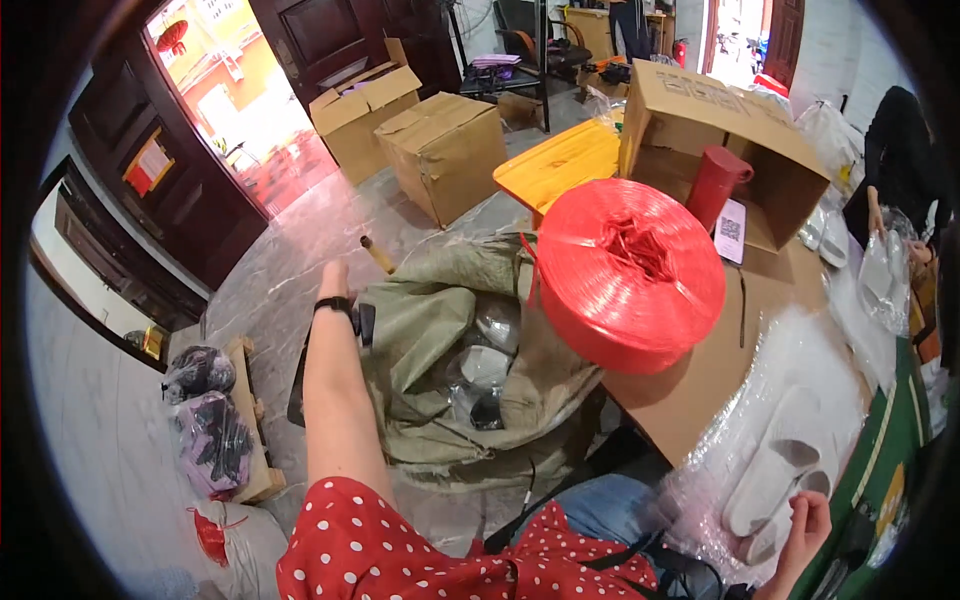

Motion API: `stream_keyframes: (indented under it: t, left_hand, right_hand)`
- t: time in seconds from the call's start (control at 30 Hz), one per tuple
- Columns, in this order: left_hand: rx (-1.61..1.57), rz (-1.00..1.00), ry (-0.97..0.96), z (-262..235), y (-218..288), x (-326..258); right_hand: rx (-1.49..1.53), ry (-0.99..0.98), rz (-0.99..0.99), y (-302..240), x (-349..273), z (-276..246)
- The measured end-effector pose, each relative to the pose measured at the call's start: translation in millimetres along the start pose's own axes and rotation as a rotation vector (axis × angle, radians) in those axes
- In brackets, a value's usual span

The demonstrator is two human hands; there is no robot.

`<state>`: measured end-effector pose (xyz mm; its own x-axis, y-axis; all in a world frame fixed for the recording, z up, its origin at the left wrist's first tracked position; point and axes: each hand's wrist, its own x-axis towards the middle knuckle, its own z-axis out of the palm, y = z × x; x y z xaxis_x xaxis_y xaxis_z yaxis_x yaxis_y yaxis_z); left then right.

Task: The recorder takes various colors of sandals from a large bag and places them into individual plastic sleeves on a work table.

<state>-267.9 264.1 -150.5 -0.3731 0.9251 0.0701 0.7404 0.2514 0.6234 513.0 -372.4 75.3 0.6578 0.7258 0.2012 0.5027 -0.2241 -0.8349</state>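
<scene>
My left arm reaches forward past an olive-green woven sack. My left hand (336, 279), beyond a dark wristband, is foreshortened and its fingers are hidden. Inside the open sack (420, 335) lie pale slippers (484, 368) in clear plastic. At the lower right my right hand (808, 525) is by a pair of light grey slippers (785, 455), which lie on clear plastic bags (725, 445). Its fingers are curled together; whatever they may hold is too small to make out.
A big roll of red plastic twine (630, 275) stands on the cardboard-covered table (670, 400), near a red cylinder (716, 185), a phone (730, 230) and an open carton (700, 95). Boxes (440, 155) sit on the floor. Another person (900, 160) handles bagged slippers at right.
</scene>
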Motion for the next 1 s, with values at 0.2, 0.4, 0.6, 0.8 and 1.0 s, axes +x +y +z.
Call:
stream_keyframes:
  t: [0.2, 0.4, 0.6, 0.8, 1.0]
  left_hand:
    - [-0.010, -0.189, -0.077, 18.0, -15.5, -31.0]
    - [-0.529, -0.671, -0.735, -22.2, 107.4, -99.4]
    - [-0.351, -0.442, -0.920, -52.1, 77.6, -94.7]
    - [-0.364, -0.089, -0.262, -82.5, 151.8, -87.1]
    - [-0.256, 0.160, 0.045, -77.4, 124.1, -1.9]
  right_hand:
    - [-0.071, 0.076, 0.044, 10.4, 20.8, 10.9]
    - [-0.155, 0.086, 0.091, -27.1, 31.0, 35.7]
    - [-0.092, 0.073, 0.048, -14.0, 50.3, 55.5]
    - [-0.135, 0.087, 0.033, 16.2, 54.3, 51.6]
    - [-0.060, 0.040, 0.012, 4.3, 49.0, 64.3]
